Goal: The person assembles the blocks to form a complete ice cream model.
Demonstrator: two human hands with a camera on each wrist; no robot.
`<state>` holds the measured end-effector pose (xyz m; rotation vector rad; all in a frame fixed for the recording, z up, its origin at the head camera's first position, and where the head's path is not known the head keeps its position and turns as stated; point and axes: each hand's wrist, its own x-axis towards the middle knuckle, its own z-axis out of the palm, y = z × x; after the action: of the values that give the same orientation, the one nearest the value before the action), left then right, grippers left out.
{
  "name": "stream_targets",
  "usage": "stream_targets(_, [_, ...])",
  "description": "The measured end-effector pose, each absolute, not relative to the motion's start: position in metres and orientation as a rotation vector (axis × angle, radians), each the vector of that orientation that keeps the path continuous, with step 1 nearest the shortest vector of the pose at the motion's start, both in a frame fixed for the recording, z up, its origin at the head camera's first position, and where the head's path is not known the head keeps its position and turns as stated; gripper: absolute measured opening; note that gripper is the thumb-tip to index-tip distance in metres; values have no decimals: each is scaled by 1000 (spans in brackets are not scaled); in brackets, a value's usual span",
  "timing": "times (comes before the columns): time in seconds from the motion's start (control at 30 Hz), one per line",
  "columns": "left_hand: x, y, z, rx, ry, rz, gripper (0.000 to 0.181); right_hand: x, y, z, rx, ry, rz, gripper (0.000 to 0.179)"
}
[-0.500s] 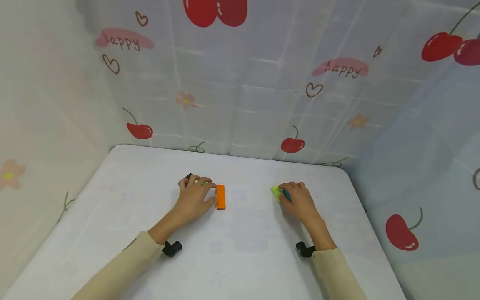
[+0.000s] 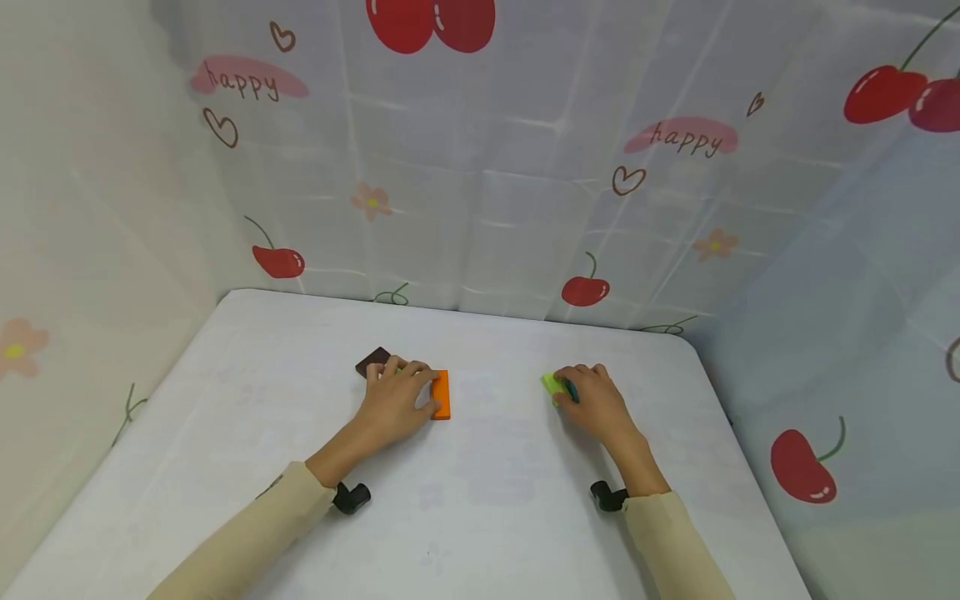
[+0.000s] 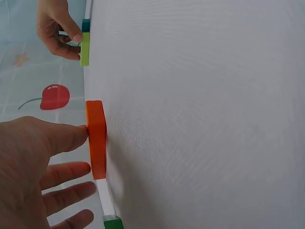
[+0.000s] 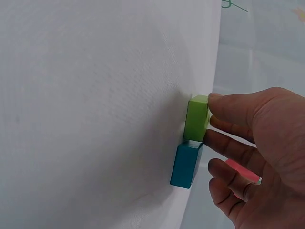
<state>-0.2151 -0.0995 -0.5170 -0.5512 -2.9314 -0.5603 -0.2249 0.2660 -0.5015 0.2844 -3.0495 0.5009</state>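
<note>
An orange block [image 2: 441,395] lies flat on the white table, left of centre. My left hand [image 2: 392,404] reaches over its left side, with extended thumb and index fingertips right at its surface in the left wrist view; the other fingers are spread. Left of that hand lies a dark brown block [image 2: 372,361], partly covered by the fingers. A green block [image 3: 113,223] shows at the bottom of the left wrist view. My right hand [image 2: 600,402] pinches a lime-green block [image 4: 196,118] between thumb and fingers. Beside it, end to end, is a teal block [image 4: 186,164].
The white table [image 2: 487,533] has its far edge against a hanging curtain [image 2: 480,225] printed with cherries and hearts. More of this sheet hangs at both sides. A black wrist mount [image 2: 351,498] sits by the left sleeve, another mount [image 2: 607,496] by the right.
My left hand has shifted slightly right, its thumb and index now over the orange block, uncovering more of the brown block. The right hand has barely moved.
</note>
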Motion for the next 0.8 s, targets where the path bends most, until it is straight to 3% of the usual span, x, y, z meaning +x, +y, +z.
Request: stream_targets(0.8, [-211,-95,-520,-615,-2930,-608,49,-231,255,-504,283,-3032,571,35])
